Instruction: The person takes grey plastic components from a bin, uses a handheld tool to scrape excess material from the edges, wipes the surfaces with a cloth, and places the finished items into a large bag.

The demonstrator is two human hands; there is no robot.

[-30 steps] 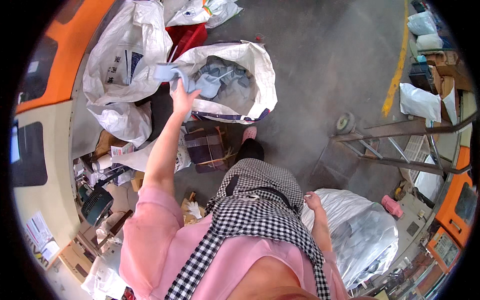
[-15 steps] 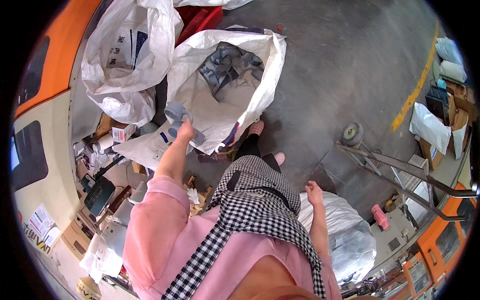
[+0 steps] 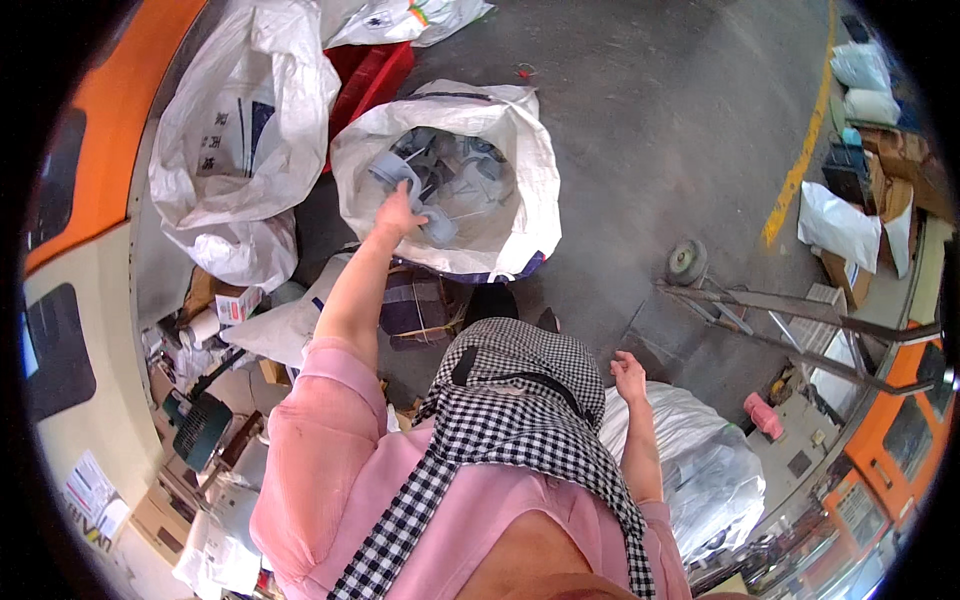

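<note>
My left hand reaches over the left side of an open white woven sack. It grips a grey moulded plastic part whose rounded ends stick out on both sides of the hand, with the thumb stretched out to the right. Inside the sack lie several similar grey plastic pieces, some with thin stems. At my right side, my right hand hangs with loosely bent, parted fingers and holds nothing. It is nearest to a large bundle wrapped in clear and white plastic.
Another open white sack stands to the left, beside a red crate. A tied dark bundle lies just below the near sack. On the right are a metal frame cart with a wheel and a yellow floor line.
My left hand has moved up and right with the grey part, from outside the sack's left edge to over its opening. My right hand stays nearly still.
</note>
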